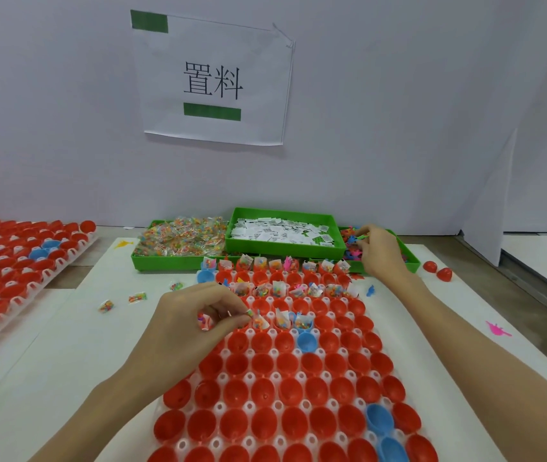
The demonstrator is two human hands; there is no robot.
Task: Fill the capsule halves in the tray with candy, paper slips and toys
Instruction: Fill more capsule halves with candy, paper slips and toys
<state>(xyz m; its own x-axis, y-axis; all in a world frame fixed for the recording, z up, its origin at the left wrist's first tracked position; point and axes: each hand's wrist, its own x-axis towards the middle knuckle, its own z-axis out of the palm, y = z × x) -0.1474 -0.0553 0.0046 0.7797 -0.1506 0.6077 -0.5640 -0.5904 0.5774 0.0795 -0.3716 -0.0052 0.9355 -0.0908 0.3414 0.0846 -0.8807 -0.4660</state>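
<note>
A clear tray (248,375) of red and a few blue capsule halves lies in front of me. Its far rows hold candy packets, slips and toys; the near rows are bare. My left hand (195,315) hovers over the tray's left side, fingers pinched on candy packets and slips beside a filled half (260,323). My right hand (380,251) reaches into the green toy bin (410,258) at the back right, fingers closed on small plastic toys. The candy bin (178,243) and the paper-slip bin (282,231) stand behind the tray.
A second tray of red capsule halves (12,271) sits at the left. Loose candy packets (138,297) lie left of the main tray. Two red halves (438,270) and a pink toy (498,329) lie at the right. A wall with a paper sign (212,81) stands behind.
</note>
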